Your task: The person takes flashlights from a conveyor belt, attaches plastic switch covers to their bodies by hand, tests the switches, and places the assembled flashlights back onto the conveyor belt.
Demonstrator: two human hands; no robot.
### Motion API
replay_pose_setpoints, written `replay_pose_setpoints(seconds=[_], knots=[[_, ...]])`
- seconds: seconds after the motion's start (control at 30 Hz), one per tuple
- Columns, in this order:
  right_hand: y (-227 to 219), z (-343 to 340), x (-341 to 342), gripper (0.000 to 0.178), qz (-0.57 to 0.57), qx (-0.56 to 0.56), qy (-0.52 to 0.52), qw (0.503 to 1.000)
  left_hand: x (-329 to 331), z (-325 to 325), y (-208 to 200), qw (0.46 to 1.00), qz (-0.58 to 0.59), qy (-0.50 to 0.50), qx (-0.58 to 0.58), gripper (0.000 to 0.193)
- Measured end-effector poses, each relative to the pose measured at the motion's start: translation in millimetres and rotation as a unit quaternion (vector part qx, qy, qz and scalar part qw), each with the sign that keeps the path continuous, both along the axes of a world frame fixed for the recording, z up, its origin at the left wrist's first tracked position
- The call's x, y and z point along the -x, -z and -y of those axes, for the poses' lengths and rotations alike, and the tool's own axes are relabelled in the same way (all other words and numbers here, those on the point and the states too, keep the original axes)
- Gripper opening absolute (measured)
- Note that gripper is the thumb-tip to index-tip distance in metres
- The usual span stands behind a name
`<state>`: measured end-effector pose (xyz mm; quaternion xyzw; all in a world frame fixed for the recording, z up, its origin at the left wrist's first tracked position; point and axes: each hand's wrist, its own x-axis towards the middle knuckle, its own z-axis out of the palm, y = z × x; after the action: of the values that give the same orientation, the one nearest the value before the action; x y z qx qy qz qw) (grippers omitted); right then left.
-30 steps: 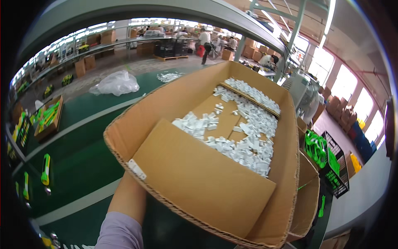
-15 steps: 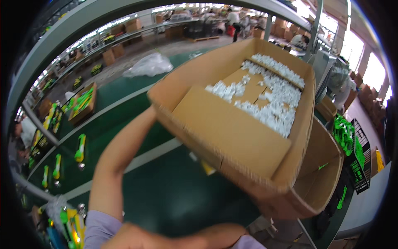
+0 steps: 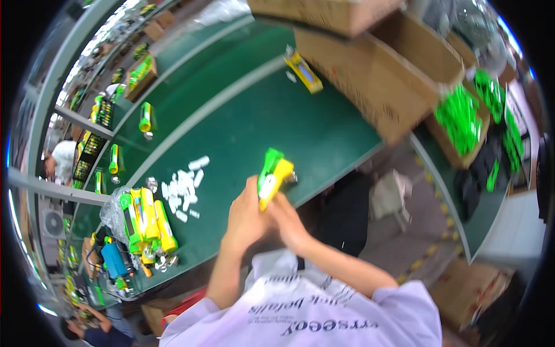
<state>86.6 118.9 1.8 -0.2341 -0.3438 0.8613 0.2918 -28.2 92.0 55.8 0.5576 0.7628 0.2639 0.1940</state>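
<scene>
Above the near edge of the green worktable, both hands meet around a green-and-yellow plastic housing [image 3: 274,179]. My left hand [image 3: 245,214] is closed on its left side, by the green part and a white patch. My right hand [image 3: 287,222] grips the lower end of the yellow part, fingers partly hidden. A small shiny metal end shows at its right. Loose small white plastic pieces [image 3: 182,191] lie in a heap on the table to the left. Beside them is a pile of similar yellow-and-green housings [image 3: 147,220] with metal ends and clear plastic wrap.
One yellow housing [image 3: 303,72] lies toward the back, near a large carton [image 3: 370,81] with another box on top. Green parts fill a box [image 3: 459,121] at right. A blue-handled tool [image 3: 114,258] sits far left. Single housings [image 3: 145,118] line the belt beyond a rail.
The view has swung down and rightward. My left hand has left the carton of white pieces and come back to my right hand. Both now hold the green-and-yellow housing.
</scene>
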Motion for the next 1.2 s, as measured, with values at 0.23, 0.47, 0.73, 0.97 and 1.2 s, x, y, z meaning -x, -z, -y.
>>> replay_pose_setpoints(seconds=[0.23, 0.47, 0.73, 0.97, 1.2], knots=[[18.8, 45.5, -14.8, 0.041, 0.026, 0.009, 0.068, 0.997, -3.2, 67.4, -0.4, 0.986, 0.101, 0.132, -0.024, 0.072], [4.4, 57.2, -31.3, 0.051, 0.037, -0.010, 0.020, 0.999, 13.8, 93.2, 4.8, 0.922, 0.379, 0.076, 0.008, 0.058], [8.0, 49.4, -33.1, 0.045, 0.089, -0.055, 0.010, 0.994, 6.2, 93.2, 17.3, 0.912, 0.406, 0.049, -0.030, 0.060], [8.8, 41.2, -40.1, 0.040, 0.017, -0.012, -0.018, 1.000, 6.1, 84.1, 12.7, 0.893, 0.445, 0.036, -0.048, 0.060], [12.7, 40.4, -42.9, 0.044, -0.036, -0.020, -0.012, 0.999, 12.5, 83.6, 7.6, 0.864, 0.500, 0.046, -0.050, 0.056]])
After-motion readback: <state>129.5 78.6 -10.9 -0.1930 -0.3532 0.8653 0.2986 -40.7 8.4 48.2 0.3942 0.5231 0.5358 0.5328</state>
